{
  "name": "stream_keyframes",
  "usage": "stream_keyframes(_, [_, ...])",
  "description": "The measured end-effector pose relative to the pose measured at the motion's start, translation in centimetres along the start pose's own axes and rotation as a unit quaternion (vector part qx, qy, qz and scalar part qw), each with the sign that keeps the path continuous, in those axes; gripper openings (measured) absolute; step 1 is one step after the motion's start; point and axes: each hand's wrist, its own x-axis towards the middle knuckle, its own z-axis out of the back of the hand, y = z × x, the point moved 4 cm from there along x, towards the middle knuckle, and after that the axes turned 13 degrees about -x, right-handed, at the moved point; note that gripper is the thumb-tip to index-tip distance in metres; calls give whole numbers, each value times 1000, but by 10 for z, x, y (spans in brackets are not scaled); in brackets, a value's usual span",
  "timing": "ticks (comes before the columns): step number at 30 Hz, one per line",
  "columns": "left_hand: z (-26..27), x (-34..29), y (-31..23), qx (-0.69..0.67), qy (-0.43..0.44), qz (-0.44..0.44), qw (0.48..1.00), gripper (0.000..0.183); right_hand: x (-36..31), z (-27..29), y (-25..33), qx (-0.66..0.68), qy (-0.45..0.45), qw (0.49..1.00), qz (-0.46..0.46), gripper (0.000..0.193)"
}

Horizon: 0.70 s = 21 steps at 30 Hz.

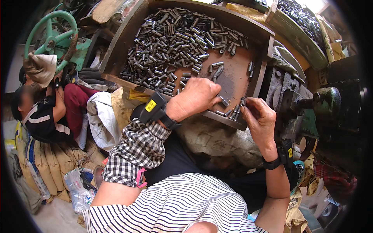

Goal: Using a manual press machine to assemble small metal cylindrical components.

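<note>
My left hand (197, 96) reaches over the front edge of a wooden tray (217, 117). Its fingers are curled together, and what they hold, if anything, is hidden. Close by its thumb lies a short metal tube (224, 101). At the tray's front right corner, my right hand (261, 117) pinches a small metal tube (243, 101) between thumb and fingertips. Several loose tubes (234, 113) lie just beside those fingertips. A large heap of similar dark, shiny metal tubes (171, 42) fills the back and left of the tray.
A dark, greasy machine (287, 93) stands right of the tray. Another bin of metal parts (301, 19) sits at the far right. To the left, a person (46, 112) works near a green handwheel (50, 40). Sacks (46, 167) are stacked at the lower left.
</note>
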Motion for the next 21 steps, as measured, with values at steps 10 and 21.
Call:
stream_keyframes(10, [-13, 7, -4, 36, -1, -3, 999, 21, -2, -5, -6, -10, -18, 1000, -15, 27])
stream_keyframes(21, [-10, 7, -8, -565, 45, 106, 817, 22, -6, -5, -17, 265, 55, 946, -179, 13])
